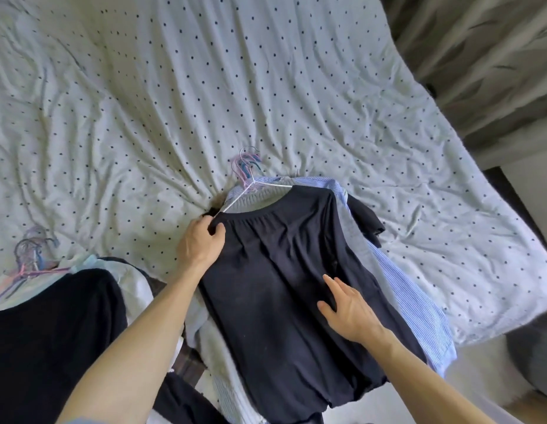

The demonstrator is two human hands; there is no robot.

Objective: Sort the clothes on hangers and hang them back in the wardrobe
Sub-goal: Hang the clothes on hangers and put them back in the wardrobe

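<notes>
Sorting is looking well under way but not finished, as I am judging it. The top [281, 270], dark and on a white hanger [276, 185], is lying uppermost on a stack of hung clothes on the bed [143, 87]. A grey knit [250, 200] is showing under the top at its neckline, and a striped shirt [413, 301] is sticking out from under the top along the edge on the person's right. The bunched hooks [247, 165] are sitting just beyond the top's neck. Left of the top, a second pile [51, 332] is lying with its own hangers [30, 255] gathered together. No wardrobe is appearing in view and nothing is hanging up, so the whole hanging step is looking left to do.

The left hand [201, 243] is gripping the top at the shoulder on the person's left, fingers curled round the cloth by the hanger's end. The right hand [348, 310] is resting flat on the top's front, fingers straight and holding nothing, seemingly smoothing.

The top is lying front up. Its long axis is running from the neck, far from the person, to the hem, near the person, slanting a little rightward toward the hem. The hooks are pointing away from the person.
</notes>
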